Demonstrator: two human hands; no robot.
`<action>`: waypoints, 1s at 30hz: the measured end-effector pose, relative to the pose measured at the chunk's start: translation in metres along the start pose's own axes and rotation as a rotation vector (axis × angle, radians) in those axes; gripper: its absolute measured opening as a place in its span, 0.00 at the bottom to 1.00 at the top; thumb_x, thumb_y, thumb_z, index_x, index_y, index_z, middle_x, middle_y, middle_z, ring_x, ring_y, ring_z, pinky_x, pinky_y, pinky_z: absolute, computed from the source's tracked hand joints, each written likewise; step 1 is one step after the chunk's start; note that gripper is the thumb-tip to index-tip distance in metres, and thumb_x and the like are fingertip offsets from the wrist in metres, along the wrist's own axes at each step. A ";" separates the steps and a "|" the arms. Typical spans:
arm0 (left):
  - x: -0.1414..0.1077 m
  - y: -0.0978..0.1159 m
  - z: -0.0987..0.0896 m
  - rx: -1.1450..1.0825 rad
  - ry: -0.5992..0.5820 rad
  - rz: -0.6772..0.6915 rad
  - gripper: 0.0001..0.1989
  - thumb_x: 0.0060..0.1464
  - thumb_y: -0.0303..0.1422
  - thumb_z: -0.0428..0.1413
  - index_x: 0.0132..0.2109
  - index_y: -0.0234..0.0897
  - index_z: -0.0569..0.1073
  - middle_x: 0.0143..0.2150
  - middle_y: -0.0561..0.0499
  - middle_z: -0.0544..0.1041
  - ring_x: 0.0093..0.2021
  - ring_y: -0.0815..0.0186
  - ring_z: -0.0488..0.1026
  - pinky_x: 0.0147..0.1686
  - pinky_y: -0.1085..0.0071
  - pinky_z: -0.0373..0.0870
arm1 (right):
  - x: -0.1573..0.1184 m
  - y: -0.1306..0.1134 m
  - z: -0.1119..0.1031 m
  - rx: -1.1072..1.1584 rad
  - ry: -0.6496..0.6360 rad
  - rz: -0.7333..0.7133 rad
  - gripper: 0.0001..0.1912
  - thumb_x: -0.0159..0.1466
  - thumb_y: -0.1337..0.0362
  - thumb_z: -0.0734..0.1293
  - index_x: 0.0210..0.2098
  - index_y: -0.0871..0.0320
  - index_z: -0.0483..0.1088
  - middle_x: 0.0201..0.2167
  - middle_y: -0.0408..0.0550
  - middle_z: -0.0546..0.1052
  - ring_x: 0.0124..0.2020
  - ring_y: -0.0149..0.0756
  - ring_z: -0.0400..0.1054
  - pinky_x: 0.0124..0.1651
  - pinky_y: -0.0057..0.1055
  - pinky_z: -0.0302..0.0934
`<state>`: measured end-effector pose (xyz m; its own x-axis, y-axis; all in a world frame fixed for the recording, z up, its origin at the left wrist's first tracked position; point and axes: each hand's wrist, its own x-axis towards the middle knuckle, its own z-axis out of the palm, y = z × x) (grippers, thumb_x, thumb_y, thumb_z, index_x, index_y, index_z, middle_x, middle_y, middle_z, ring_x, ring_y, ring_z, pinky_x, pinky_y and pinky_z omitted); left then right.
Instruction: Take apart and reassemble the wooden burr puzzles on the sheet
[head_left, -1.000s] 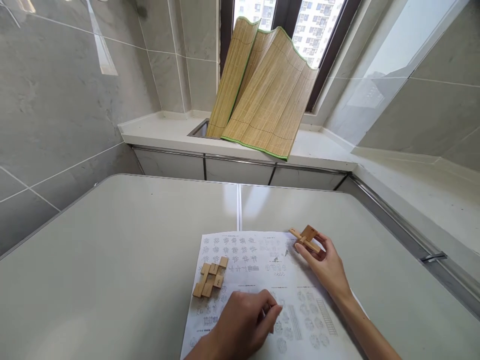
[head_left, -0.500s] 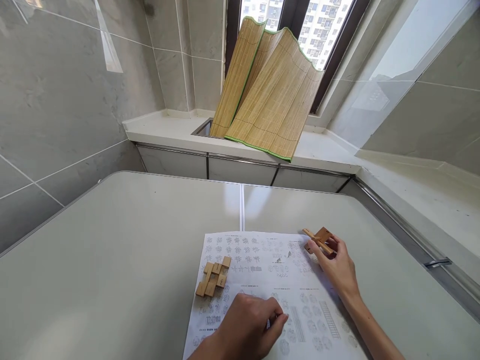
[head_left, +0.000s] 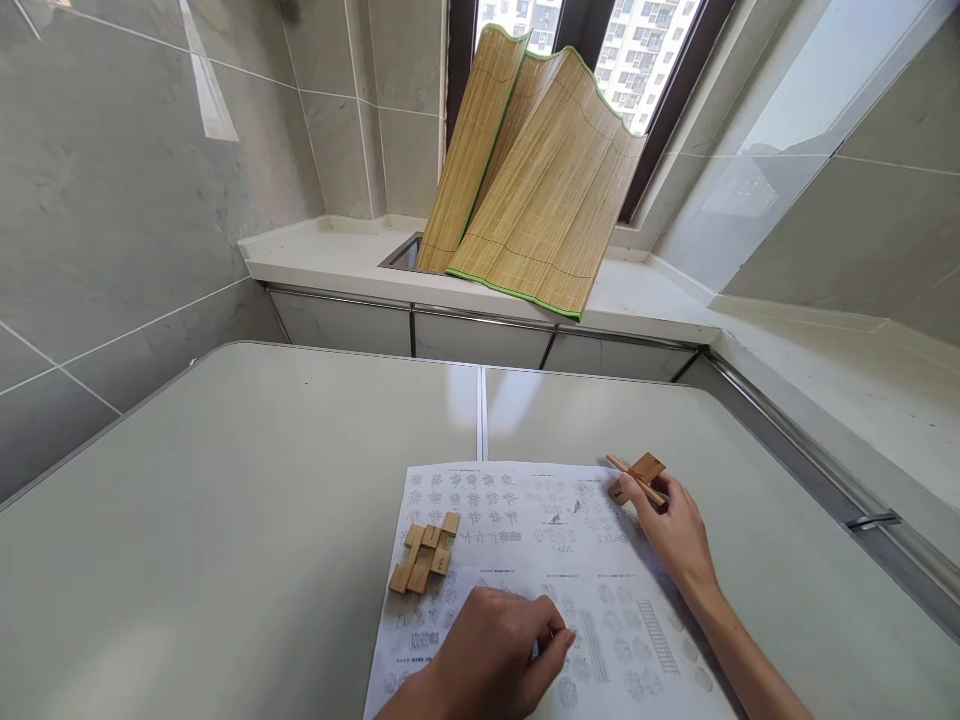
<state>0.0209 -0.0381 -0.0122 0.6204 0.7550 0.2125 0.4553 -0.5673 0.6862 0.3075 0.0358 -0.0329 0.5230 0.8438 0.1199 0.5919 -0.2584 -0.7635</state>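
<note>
At the far right corner of the printed sheet (head_left: pixel 525 590), my right hand (head_left: pixel 679 535) pinches a few crossed wooden puzzle pieces (head_left: pixel 646 466) between thumb and fingers. One thin piece slants across two flatter ones. My left hand (head_left: pixel 510 645) rests on the sheet's near part, curled into a loose fist with nothing visible in it. To its upper left, a cluster of interlocked wooden blocks (head_left: pixel 420 570) lies on the sheet's left edge, apart from both hands. Rows of small drawings cover the paper, partly hidden under my left hand and forearm.
The sheet lies on a pale table (head_left: pixel 225 520) with a seam (head_left: pixel 481 410) running away from me. Beyond it, a bamboo mat (head_left: pixel 551 195) leans against the window over a white ledge (head_left: pixel 337 255). Grey tiled walls (head_left: pixel 150 200) stand on both sides.
In my right hand the thin wooden piece and the flat ones have turned slightly, so more of the lower flat piece shows. My left hand and the block cluster stay put.
</note>
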 end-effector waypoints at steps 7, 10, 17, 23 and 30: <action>0.000 0.000 0.000 0.024 -0.014 0.008 0.07 0.67 0.30 0.55 0.37 0.39 0.73 0.26 0.52 0.80 0.24 0.64 0.77 0.29 0.70 0.62 | 0.001 -0.002 0.004 0.030 -0.008 -0.033 0.31 0.63 0.36 0.66 0.49 0.56 0.74 0.50 0.56 0.77 0.55 0.58 0.70 0.54 0.48 0.64; 0.001 0.001 -0.001 0.018 -0.010 0.009 0.07 0.67 0.30 0.55 0.37 0.39 0.73 0.26 0.52 0.80 0.24 0.65 0.77 0.29 0.70 0.62 | 0.004 -0.002 0.007 0.047 -0.010 -0.049 0.30 0.63 0.36 0.66 0.49 0.55 0.75 0.49 0.55 0.77 0.55 0.57 0.70 0.53 0.46 0.63; 0.000 0.000 -0.001 0.011 -0.001 0.018 0.07 0.67 0.30 0.55 0.37 0.39 0.73 0.26 0.54 0.80 0.24 0.66 0.76 0.29 0.71 0.62 | 0.006 0.001 0.007 0.045 0.005 -0.062 0.30 0.64 0.37 0.67 0.48 0.56 0.76 0.47 0.54 0.77 0.53 0.55 0.71 0.51 0.43 0.62; -0.001 -0.002 0.002 0.001 0.056 0.058 0.06 0.65 0.28 0.56 0.37 0.39 0.72 0.25 0.56 0.79 0.22 0.68 0.74 0.27 0.72 0.61 | 0.007 0.003 0.005 0.020 0.027 -0.067 0.28 0.64 0.36 0.67 0.42 0.55 0.77 0.45 0.53 0.76 0.52 0.55 0.69 0.50 0.42 0.61; -0.001 -0.001 0.001 0.045 0.058 0.082 0.06 0.65 0.29 0.57 0.37 0.39 0.71 0.26 0.56 0.79 0.23 0.68 0.74 0.27 0.71 0.61 | 0.012 0.013 0.007 -0.001 0.062 -0.082 0.28 0.66 0.35 0.64 0.33 0.55 0.75 0.39 0.54 0.76 0.49 0.57 0.67 0.49 0.45 0.61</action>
<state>0.0203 -0.0387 -0.0142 0.6195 0.7222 0.3076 0.4337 -0.6415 0.6327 0.3169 0.0461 -0.0461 0.5099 0.8315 0.2205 0.6345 -0.1905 -0.7491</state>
